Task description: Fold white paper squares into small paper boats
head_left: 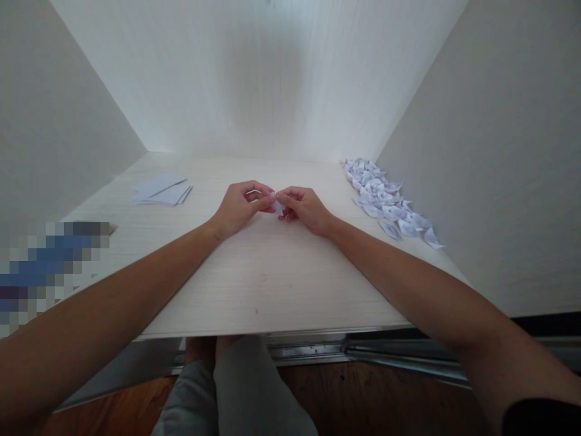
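Observation:
Above the middle of a pale wooden surface (272, 266), both hands meet around a small piece of white paper (277, 208). My left hand (241, 207) pinches it from the left between thumb and fingers. From the other side, my right hand (305, 209) grips it with thumb and fingertips. Most of the paper is covered by the fingers, so its exact folded shape cannot be made out. A few flat white paper sheets (161, 189) lie loosely stacked to the left. On the right spreads a long pile of small folded paper pieces (381, 197) with pointed ends.
Pale panels enclose the surface: a back wall (272, 79), a left wall (59, 109) and a right wall (490, 151). A blurred-out blue object (49, 260) lies at the left. A metal rail (308, 351) runs below the front edge, near my legs (249, 387).

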The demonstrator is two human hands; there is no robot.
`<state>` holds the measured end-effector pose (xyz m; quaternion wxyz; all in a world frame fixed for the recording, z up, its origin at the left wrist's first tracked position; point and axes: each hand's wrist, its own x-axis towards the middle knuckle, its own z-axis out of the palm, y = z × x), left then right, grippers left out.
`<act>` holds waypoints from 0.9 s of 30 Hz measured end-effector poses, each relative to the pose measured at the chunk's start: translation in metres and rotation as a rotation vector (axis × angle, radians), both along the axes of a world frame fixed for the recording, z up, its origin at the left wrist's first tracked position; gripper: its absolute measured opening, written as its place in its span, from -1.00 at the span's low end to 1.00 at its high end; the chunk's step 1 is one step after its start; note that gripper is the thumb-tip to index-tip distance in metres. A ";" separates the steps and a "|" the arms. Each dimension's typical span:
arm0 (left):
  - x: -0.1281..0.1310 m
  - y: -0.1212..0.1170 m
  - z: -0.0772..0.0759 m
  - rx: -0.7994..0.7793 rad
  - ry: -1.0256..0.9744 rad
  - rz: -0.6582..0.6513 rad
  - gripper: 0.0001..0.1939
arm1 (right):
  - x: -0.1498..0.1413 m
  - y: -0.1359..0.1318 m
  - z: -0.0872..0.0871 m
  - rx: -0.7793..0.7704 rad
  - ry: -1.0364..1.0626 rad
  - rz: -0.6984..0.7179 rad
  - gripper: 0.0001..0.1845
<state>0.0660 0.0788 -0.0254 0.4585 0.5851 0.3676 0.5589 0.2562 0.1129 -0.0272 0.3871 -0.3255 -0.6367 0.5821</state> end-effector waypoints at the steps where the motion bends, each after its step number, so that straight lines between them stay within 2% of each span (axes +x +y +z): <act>1: 0.000 0.000 0.000 0.011 0.010 -0.002 -0.58 | 0.000 0.000 0.000 0.006 -0.007 -0.004 -0.55; 9: -0.009 0.005 0.003 0.086 0.138 -0.005 -0.67 | 0.001 0.002 -0.001 0.015 -0.030 0.034 -0.81; 15: -0.007 0.002 0.005 -0.117 0.085 0.002 -0.66 | -0.001 -0.001 0.001 0.043 -0.068 0.011 -0.88; 21: 0.001 -0.003 0.002 -0.209 0.128 0.156 -0.66 | -0.005 -0.001 -0.001 0.095 -0.113 -0.063 -0.73; 24: 0.006 -0.013 0.001 -0.261 0.149 0.247 -0.71 | -0.007 -0.006 0.002 0.103 -0.129 -0.031 -0.58; 27: 0.009 -0.026 0.000 -0.294 0.146 0.344 -0.57 | -0.008 -0.012 0.007 0.117 -0.171 0.053 -0.46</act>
